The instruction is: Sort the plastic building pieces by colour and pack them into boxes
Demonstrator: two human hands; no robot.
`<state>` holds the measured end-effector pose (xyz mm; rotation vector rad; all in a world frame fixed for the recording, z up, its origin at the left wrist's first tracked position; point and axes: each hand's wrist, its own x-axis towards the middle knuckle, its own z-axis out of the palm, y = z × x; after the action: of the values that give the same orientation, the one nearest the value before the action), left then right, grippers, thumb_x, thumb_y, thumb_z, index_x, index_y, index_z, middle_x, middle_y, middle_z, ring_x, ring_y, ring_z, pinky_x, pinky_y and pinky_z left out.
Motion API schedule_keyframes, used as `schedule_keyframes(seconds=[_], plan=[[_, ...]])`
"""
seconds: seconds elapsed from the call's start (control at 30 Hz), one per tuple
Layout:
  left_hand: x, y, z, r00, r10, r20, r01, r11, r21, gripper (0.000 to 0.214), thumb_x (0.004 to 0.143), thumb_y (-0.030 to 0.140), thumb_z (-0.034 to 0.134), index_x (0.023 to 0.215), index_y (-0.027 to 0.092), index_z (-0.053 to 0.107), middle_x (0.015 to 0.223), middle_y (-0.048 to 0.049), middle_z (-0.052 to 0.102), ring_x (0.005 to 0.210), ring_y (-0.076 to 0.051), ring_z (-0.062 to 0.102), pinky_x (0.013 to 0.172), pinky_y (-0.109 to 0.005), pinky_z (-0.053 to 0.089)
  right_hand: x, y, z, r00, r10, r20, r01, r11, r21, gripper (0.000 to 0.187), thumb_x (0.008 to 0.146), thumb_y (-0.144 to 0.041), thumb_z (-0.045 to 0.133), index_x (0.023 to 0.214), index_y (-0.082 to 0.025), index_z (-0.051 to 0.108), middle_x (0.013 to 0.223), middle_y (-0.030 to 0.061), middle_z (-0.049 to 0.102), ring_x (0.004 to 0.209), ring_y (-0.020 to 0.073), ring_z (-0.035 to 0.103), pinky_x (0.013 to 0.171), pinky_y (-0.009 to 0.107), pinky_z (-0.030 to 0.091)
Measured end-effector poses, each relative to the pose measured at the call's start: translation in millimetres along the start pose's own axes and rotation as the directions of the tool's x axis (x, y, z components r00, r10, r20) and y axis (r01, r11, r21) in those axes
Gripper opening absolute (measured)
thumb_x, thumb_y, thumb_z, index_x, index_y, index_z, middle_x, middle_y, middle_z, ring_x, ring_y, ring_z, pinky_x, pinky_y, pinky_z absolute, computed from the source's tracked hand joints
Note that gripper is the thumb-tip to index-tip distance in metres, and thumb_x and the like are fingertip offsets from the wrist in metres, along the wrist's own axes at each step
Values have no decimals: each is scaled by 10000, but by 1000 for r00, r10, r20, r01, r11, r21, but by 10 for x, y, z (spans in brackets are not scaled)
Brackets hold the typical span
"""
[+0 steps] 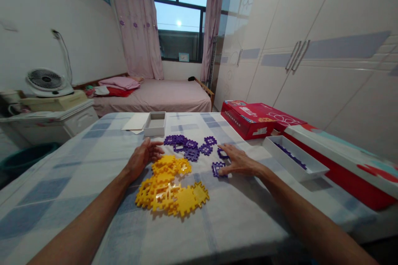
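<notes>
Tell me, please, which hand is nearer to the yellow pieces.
Left: the left hand is beside the yellow pieces at their far left; the right hand is well to their right.

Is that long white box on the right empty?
No. The white box stands open on top, and purple pieces show inside; how many, I cannot tell.

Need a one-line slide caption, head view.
Head view: right hand at purple pieces, left hand beside yellow pile, checked tablecloth beneath.

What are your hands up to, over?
Right hand open, at two purple pieces. Left hand open, beside yellow pile. Red box farther right, clear of both hands.
</notes>
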<state>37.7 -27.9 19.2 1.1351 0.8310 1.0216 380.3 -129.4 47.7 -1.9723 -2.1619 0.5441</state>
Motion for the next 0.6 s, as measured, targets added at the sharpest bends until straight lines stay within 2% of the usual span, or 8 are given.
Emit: schedule_keyframes(seconds=[0.07, 0.27, 0.47, 0.6], plan=[[11, -7, -5, 1000, -4, 5, 4, 1000, -2, 589, 733, 640, 582, 967, 106, 661, 745, -70, 689, 596, -140, 609, 571, -240, 458, 63, 4, 68, 1000, 22, -17, -23, 999, -39, 1059, 609, -614, 705, 1469, -188, 259, 1519, 172, 232, 1397, 344, 189, 1102, 526, 183], [20, -20, 4, 1000, 15, 3, -15, 1000, -1, 573, 759, 638, 552, 957, 112, 664, 749, -76, 686, 608, -145, 614, 567, -242, 450, 55, 120, 172, 974, -67, -219, 60, 997, -38, 792, 705, -541, 666, 1359, -155, 441, 1308, 151, 491, 1196, 284, 462, 1011, 423, 352], [10, -8, 23, 1000, 14, -4, -14, 1000, -3, 578, 735, 646, 572, 935, 112, 669, 729, -67, 679, 590, -137, 603, 549, -234, 436, 70, 241, 205, 920, -112, -376, 123, 992, 5, 513, 754, -397, 650, 1205, -167, 569, 1100, 111, 564, 1054, 242, 524, 943, 376, 410], [3, -1, 33, 1000, 18, 2, -18, 1000, -4, 583, 728, 647, 577, 942, 112, 665, 736, -70, 681, 593, -138, 600, 546, -234, 425, 65, 276, 197, 914, -92, -396, 108, 994, 16, 430, 787, -375, 603, 1158, -157, 597, 1071, 110, 586, 1036, 239, 535, 937, 373, 415]])
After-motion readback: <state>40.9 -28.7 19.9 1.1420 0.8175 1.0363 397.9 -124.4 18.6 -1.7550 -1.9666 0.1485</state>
